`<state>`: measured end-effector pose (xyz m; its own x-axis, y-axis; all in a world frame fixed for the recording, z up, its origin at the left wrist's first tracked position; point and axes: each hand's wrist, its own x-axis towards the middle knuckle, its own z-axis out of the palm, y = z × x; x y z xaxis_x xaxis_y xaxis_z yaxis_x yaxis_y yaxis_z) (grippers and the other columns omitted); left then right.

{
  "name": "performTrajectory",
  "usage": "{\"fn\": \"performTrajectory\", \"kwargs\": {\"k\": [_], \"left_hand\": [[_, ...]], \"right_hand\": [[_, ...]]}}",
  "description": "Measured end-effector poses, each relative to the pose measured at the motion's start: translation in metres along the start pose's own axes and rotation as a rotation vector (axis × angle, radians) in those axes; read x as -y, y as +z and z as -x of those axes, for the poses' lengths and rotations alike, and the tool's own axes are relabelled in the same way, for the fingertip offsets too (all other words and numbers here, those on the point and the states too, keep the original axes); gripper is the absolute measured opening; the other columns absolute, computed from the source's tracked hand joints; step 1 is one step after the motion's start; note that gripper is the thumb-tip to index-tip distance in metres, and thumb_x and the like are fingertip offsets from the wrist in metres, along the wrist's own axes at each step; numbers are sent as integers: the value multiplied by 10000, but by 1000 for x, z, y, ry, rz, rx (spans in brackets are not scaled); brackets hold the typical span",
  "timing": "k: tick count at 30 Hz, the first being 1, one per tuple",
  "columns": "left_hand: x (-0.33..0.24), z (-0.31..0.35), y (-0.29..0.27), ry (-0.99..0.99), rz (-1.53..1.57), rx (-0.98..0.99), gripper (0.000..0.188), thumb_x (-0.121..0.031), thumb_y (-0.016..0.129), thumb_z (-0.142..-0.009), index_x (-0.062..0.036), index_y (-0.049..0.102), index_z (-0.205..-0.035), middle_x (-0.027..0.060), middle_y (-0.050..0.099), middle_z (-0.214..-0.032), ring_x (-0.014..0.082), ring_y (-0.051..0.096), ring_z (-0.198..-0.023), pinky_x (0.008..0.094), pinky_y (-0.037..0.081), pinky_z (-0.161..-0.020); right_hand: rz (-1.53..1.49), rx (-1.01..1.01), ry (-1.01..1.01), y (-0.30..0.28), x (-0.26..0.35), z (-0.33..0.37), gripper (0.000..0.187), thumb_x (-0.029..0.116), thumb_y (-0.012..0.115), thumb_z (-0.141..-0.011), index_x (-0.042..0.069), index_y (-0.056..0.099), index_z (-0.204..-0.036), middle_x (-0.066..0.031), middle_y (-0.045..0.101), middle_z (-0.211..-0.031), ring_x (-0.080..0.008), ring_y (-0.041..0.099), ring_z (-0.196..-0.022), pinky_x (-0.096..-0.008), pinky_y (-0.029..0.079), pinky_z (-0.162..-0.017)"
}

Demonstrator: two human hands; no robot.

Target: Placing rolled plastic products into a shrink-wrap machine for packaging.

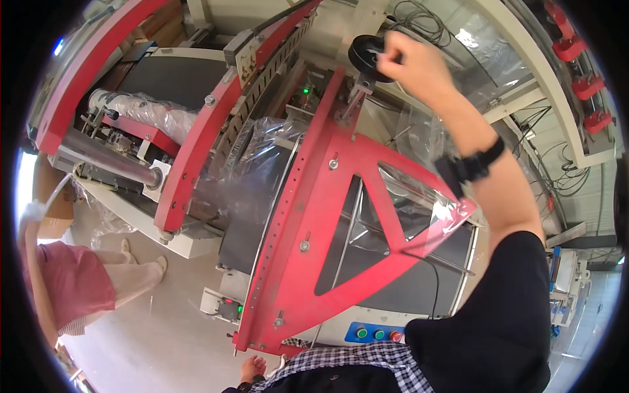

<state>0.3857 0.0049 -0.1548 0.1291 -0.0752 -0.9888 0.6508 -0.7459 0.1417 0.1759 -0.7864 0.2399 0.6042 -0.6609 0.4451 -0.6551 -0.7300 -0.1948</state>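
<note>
My right hand (419, 69) reaches to the far side, its fingers closed at the rim of a black handwheel (362, 55). The wheel stands on a metal bracket (358, 98) at the far end of a red triangular machine frame (314, 216). A dark band circles my right wrist. My left hand (252, 368) hangs low near the frame's near corner, fingers loosely bent and apart, with nothing visible in it. Clear plastic film (262, 154) runs beneath the frame, over a dark belt (419, 281).
A blue panel with push buttons (375, 333) sits at the machine's near side. Left stands a second red-framed machine (196, 157) with a film-wrapped roll (144, 111). Another person (85, 281) is at the far left. Cables (419, 23) lie coiled beyond the wheel.
</note>
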Motion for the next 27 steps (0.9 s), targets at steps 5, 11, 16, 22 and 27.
{"fn": "performTrajectory", "kwargs": {"k": [5,11,16,22,27], "left_hand": [[-10,-9,13,-10,2,49,331,-261,512,-860,-73,483,-1130,97,609,-910,227,595,-763,347,485,-651],[7,3,-1,112,-44,108,316,-258,510,-866,-88,481,-1132,93,608,-910,227,595,-749,350,486,-637],[5,-13,6,70,-5,55,342,-273,491,-869,-106,471,-1167,88,600,-955,249,593,-809,373,476,-669],[0,-15,0,18,-174,57,392,-275,453,-873,-103,441,-1226,109,590,-1021,282,589,-874,394,472,-702],[3,-21,-5,118,-108,46,368,-252,470,-874,-89,452,-1204,111,603,-952,262,602,-787,365,481,-640]], "right_hand": [[292,-21,188,5,-22,-47,193,253,631,-728,90,572,-813,-132,602,-721,-266,603,-712,-375,470,-661],[155,-14,93,-12,0,-4,189,243,625,-703,78,532,-696,-160,599,-673,-338,608,-673,-412,467,-580],[127,-133,67,13,-2,-56,194,283,591,-707,91,590,-737,-179,617,-746,-340,604,-672,-438,458,-593],[110,34,116,-23,-21,-11,154,246,569,-720,94,581,-735,-174,608,-710,-346,603,-662,-439,467,-588],[146,-77,48,13,8,-48,183,261,575,-720,80,547,-728,-178,592,-673,-365,591,-659,-440,451,-574]]}}
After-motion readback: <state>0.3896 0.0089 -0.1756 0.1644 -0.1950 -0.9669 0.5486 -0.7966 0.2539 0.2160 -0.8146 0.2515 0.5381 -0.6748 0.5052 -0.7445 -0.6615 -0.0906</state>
